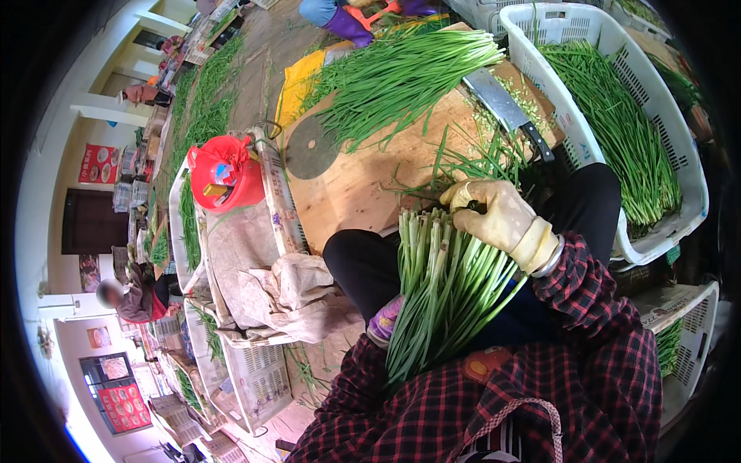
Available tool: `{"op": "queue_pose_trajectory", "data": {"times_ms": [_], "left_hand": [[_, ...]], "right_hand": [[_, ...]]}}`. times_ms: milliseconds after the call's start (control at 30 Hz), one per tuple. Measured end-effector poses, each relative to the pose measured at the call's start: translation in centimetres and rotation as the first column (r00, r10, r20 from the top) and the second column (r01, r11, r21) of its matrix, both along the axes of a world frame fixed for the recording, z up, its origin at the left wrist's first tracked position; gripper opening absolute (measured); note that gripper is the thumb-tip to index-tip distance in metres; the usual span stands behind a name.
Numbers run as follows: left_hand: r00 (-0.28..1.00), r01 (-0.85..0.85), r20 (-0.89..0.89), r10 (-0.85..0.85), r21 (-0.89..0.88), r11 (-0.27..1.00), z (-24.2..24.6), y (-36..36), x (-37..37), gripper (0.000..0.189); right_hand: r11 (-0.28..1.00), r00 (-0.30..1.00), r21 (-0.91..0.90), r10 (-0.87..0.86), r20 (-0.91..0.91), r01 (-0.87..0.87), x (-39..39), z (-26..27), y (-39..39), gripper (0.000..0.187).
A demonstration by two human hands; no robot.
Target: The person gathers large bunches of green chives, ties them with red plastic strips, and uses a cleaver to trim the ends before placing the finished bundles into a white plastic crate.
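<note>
A thick bundle of green stalks (446, 289), apparently garlic chives, stands across my lap with its pale root ends up. My left hand (385, 320), in a purple patterned glove, grips its left side; most of the fingers are hidden behind the leaves. At the upper right of the bundle is my right hand (492, 214) in a cream rubber glove, thumb and fingers curled towards each other beside the root ends. Whether a stalk is pinched there is not clear. Beyond, a wooden board (359, 179) bears a large chive pile (411, 81) and a cleaver (503, 104) with a black handle.
To the right stands a white plastic crate (602, 133) of chives. A red bucket (217, 185) holding tools sits at left, near a crumpled woven sack (295, 289). Purple boots (347, 26) of another person show at the top; a person (142, 295) sits far left.
</note>
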State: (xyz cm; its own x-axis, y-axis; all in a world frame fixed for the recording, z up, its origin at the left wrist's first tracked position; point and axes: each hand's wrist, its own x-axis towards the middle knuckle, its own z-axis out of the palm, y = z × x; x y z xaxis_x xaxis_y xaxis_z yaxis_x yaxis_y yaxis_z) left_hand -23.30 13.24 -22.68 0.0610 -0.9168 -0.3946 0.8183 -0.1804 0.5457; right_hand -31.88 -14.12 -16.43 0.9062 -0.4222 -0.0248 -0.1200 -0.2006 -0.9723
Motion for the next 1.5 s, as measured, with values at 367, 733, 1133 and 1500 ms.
{"op": "queue_pose_trajectory", "data": {"times_ms": [367, 733, 1133, 1500], "left_hand": [[0.999, -0.043, 0.007, 0.043, -0.018, 0.999, -0.1, 0.8, 0.1, 0.084], [0.995, -0.077, 0.054, 0.078, -0.014, 0.997, -0.2, 0.8, 0.1, 0.083], [0.987, -0.13, 0.094, 0.131, -0.023, 0.991, -0.5, 1.4, 0.7, 0.083], [0.762, 0.316, 0.566, -0.315, 0.099, 0.943, 6.4, -2.4, 2.4, 0.077]], "right_hand": [[0.745, 0.862, 0.597, -0.479, 0.167, 0.298, -2.8, -0.8, -4.6, 0.015], [0.979, 0.976, -0.155, -0.099, 0.196, 0.13, 0.6, -0.4, 2.0, 0.017], [0.917, 0.953, 0.296, -0.297, 0.059, 0.267, -9.4, -2.7, -1.7, 0.072], [-0.581, 0.942, 0.742, -0.19, 0.277, -0.335, 0.0, -4.7, 6.6, 0.063]]}}
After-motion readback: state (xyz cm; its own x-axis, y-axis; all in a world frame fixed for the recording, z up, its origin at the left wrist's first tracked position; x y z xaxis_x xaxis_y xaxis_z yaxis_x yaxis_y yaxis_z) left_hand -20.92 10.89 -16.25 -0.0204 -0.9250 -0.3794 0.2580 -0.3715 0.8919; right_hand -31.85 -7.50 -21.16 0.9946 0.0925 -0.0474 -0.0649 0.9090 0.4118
